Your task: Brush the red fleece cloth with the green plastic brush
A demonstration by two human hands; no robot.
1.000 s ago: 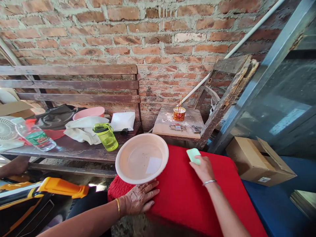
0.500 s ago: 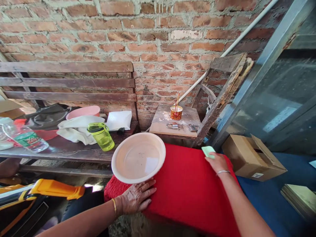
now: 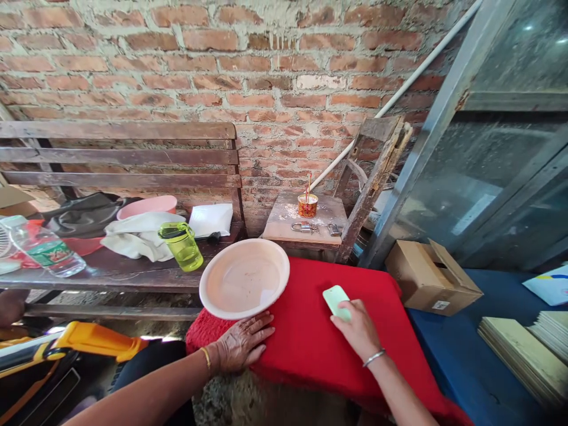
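Observation:
My left hand (image 3: 243, 343), with a gold-coloured bracelet, lies flat with fingers apart on the near edge of the red cloth (image 3: 310, 355). Its fingertips are close to the rim of a pale pink basin (image 3: 244, 284), which sits on the left end of the cloth. In my right hand (image 3: 356, 329), wearing a silver bangle, is a pale green, flat, round-cornered block (image 3: 336, 297). My fingers grip its near end, and its underside is hidden. It is over the middle of the cloth; whether it touches the cloth I cannot tell.
A wooden bench (image 3: 133, 278) on the left bears a green drink bottle (image 3: 181, 245), a water bottle (image 3: 51, 251) and cloths. Behind the red cloth stands a chair (image 3: 284, 222) with an incense cup (image 3: 307, 206) and padlocks. A cardboard box (image 3: 428, 278) and stacked sheets (image 3: 523, 355) lie right.
My right hand has moved left and nearer with the green block, from the cloth's far right edge to its middle. My left hand stays by the basin. The view has turned slightly right.

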